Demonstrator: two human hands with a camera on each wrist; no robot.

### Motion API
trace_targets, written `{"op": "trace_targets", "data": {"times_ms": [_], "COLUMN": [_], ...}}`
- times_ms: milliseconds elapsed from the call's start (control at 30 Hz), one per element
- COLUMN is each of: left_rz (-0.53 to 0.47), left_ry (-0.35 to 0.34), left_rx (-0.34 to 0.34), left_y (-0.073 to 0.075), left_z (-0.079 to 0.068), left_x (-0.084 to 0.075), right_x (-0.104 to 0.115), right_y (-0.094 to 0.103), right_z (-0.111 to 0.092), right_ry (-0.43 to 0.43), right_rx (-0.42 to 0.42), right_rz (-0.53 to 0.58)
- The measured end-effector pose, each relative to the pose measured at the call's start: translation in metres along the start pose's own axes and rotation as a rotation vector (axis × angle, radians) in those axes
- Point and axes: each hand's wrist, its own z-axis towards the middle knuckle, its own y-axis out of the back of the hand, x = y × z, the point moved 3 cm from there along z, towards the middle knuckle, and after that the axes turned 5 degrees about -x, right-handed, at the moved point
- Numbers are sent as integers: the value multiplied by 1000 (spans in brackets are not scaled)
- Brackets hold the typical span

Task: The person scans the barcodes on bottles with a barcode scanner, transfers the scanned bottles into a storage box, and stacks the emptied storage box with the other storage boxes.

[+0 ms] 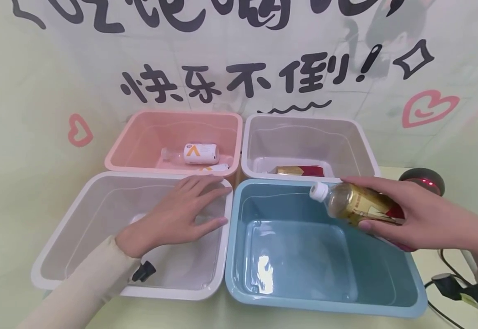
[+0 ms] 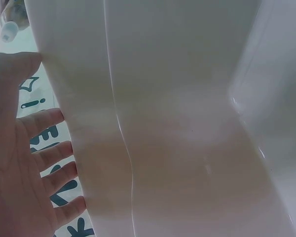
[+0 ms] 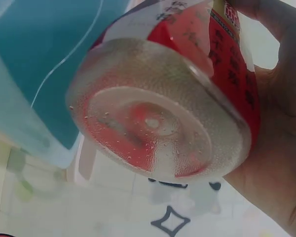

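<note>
My right hand point(image 1: 432, 221) grips a plastic bottle point(image 1: 358, 203) with a gold and red label, tilted with its white cap point(image 1: 318, 191) toward the left. It is above the right side of the blue bin point(image 1: 300, 262). In the right wrist view the clear base of the bottle point(image 3: 148, 123) faces the camera, dotted with droplets. My left hand point(image 1: 177, 212) is over the front-left pale grey bin point(image 1: 169, 294), fingers extended and spread. Its fingertips are right at the bin's rim in the left wrist view, palm beside the wall point(image 2: 163, 123).
Behind stand a pink bin point(image 1: 173, 113) holding bottles with white labels point(image 1: 201, 153) and a light grey bin point(image 1: 305, 118) with a gold and red bottle point(image 1: 300, 171). A dark round device point(image 1: 422, 178) with red lights and black cables point(image 1: 442, 313) lie on the right.
</note>
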Motion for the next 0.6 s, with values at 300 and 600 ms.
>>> {"op": "trace_targets", "data": {"times_ms": [300, 600], "left_rz": [11, 11], "left_ry": [-12, -16], "left_rx": [-21, -26], "left_y": [-1, 1], "left_z": [-1, 0], "left_x": [1, -1], "right_x": [-26, -58], "right_y": [10, 19], "right_z": [-13, -32], "right_ry": [-43, -201], "right_rx": [-96, -212], "right_rz": [-10, 108]}}
